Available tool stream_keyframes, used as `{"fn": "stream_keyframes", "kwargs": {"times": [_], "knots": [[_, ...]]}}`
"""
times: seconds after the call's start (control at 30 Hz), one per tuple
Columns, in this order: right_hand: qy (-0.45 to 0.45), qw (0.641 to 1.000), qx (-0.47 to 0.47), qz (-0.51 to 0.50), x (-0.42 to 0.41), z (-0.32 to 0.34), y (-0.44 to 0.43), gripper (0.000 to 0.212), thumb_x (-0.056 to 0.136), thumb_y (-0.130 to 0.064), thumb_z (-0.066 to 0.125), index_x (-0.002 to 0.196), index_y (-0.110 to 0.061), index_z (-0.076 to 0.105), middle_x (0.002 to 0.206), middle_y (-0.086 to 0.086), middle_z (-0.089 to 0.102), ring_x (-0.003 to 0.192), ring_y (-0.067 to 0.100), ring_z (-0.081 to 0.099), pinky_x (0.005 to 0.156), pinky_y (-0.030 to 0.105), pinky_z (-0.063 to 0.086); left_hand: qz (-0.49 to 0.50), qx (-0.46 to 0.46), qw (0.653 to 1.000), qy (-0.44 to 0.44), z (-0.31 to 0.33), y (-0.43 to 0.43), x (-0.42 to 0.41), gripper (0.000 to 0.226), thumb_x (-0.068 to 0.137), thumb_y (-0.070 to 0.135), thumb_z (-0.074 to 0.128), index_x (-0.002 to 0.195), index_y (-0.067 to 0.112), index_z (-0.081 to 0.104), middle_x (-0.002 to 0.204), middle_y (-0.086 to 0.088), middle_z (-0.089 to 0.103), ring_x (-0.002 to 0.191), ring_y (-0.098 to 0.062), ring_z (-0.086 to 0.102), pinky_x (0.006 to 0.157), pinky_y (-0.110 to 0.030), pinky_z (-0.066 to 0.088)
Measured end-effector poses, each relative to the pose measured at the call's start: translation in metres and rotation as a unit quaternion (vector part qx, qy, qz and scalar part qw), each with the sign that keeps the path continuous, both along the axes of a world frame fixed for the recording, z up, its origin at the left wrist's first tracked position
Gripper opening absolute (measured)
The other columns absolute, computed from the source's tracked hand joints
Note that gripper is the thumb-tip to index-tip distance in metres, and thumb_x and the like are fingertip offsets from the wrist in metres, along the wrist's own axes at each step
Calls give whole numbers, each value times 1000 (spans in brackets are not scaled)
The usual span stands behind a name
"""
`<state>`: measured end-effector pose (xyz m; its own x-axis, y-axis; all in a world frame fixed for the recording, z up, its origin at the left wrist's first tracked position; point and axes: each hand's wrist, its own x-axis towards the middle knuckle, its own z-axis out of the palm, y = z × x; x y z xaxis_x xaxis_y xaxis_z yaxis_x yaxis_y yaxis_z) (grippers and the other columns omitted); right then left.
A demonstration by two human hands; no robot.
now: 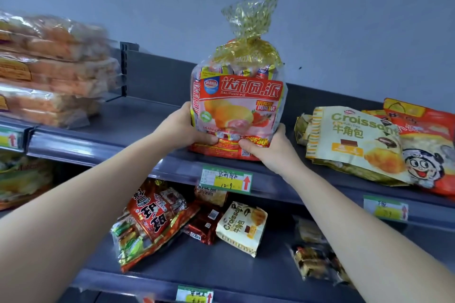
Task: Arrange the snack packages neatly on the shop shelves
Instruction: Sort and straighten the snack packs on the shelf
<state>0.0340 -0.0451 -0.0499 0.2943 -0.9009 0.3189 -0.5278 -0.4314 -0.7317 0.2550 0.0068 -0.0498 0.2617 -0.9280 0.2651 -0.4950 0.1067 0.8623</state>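
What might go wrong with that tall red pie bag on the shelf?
The pie bag stands at the front edge of the shelf, gripped low by the left hand and right hand; it may topple forward once released. The right arm passes close to the croissant pack and might nudge it off.

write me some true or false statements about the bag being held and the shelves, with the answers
1. The left hand and right hand both grip the red pie bag near its bottom. True.
2. The red pie bag is lying flat. False: it stands upright, its tied gold top pointing up.
3. A Croissant bag lies to the right of the red pie bag on the upper shelf. True.
4. Every package sits on that one shelf. False: several lie on the lower shelf, among them a small Croissant bag.
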Motion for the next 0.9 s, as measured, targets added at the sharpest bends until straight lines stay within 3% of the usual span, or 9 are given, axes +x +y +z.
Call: {"fn": "stream_keyframes", "kwargs": {"times": [0.17, 0.33, 0.43, 0.57, 0.7, 0.8, 0.9], "knots": [[67, 997, 0, -32, -8, 5, 12, 94, 69, -64, 72, 140, -18, 30, 137, 0, 50, 122, 24, 52, 96, 41, 47, -33, 3, 999, 40, 6, 20, -10, 108, 27, 49, 93, 124, 26, 52, 108, 10, 71, 101, -12, 67, 94, -42, 52], [34, 998, -28, -49, -17, -3, 28, 80, 73, -57, 72, 134, -18, 37, 131, 1, 56, 118, 23, 55, 95, 45, 49, 18, -40, 996, 72, 9, 40, -26, 108, 37, 46, 90, 131, 22, 42, 110, 8, 68, 101, -12, 65, 95, -42, 51], [26, 997, -46, -60, -21, -5, 36, 77, 77, -59, 66, 135, -18, 38, 131, 2, 56, 119, 24, 54, 95, 47, 49, 51, -49, 995, 65, 9, 51, -34, 124, 39, 52, 85, 145, 20, 28, 114, 5, 63, 106, -15, 62, 98, -46, 49], [-27, 997, -63, -30, -25, -4, 45, 67, 86, -52, 61, 141, -24, 34, 134, -3, 53, 121, 19, 53, 95, 38, 48, 71, -83, 992, 64, 10, 60, -43, 94, 64, 45, 82, 143, 26, 33, 119, 7, 61, 112, -15, 58, 99, -47, 49], [-47, 995, -79, -48, -31, -7, 48, 79, 87, -48, 61, 150, -20, 22, 145, 0, 44, 133, 19, 43, 102, 39, 43, 125, -88, 987, 47, 11, 68, -45, 94, 78, 45, 74, 151, 24, 19, 147, -4, 45, 134, -20, 43, 108, -43, 39], [-84, 982, -149, -82, -34, -16, 53, 59, 87, -43, 64, 136, -18, 40, 129, -1, 53, 120, 16, 50, 90, 31, 47, 166, -93, 982, 14, 9, 78, -51, 84, 82, 44, 70, 149, 22, 25, 144, -6, 46, 131, -19, 44, 98, -34, 39], [-135, 960, -235, -72, -39, -30, 65, 26, 88, -32, 64, 107, -21, 50, 94, -6, 56, 92, 13, 55, 72, 24, 46, 233, -154, 960, -18, 0, 90, -58, 61, 84, 44, 69, 132, 16, 43, 117, -5, 55, 106, -16, 52, 82, -26, 38]]}}
